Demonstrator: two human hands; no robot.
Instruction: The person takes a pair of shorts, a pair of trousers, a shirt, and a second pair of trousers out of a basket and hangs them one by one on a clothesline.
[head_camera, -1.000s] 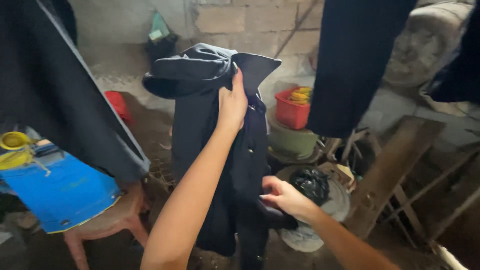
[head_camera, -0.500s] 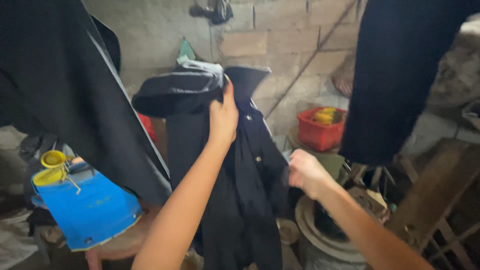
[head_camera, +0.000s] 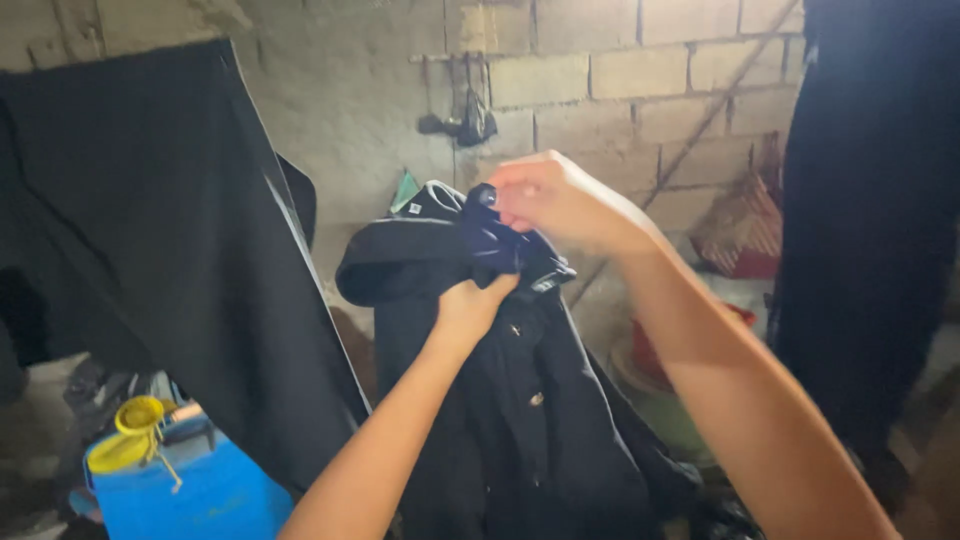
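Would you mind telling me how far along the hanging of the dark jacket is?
Done: two dark garments and already hang. In hand: the left hand grips the dark jacket below its collar; the right hand pinches the collar. Left: the jacket rests only in the hands.

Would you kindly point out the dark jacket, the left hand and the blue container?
dark jacket (head_camera: 530, 420), head view, buttoned front.
left hand (head_camera: 470, 308), head view, back of hand.
blue container (head_camera: 190, 495), head view, top face.

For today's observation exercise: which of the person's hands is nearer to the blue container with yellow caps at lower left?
Left. The left hand grips the dark jacket at mid-frame, up and right of the blue container. The right hand pinches the collar higher and farther right.
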